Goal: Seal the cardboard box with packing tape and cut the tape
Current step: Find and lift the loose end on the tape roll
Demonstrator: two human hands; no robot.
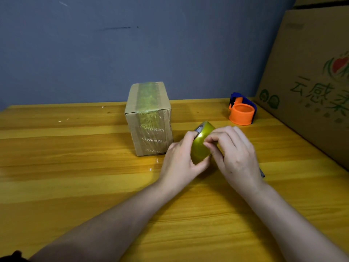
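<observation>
A small cardboard box (149,120) stands upright on the wooden table (75,176), with a strip of greenish tape over its top and down its front face. Just right of the box, both hands hold a yellow-green roll of packing tape (203,142) above the table. My left hand (179,163) grips the roll from the left side. My right hand (236,157) holds it from the right, its fingertips pinched against the roll's outer surface. An orange and blue tape dispenser (242,110) sits empty at the back right.
A large printed cardboard carton (311,82) leans along the table's right edge. A grey-blue wall rises behind the table. A dark object (262,173) pokes out from under my right wrist.
</observation>
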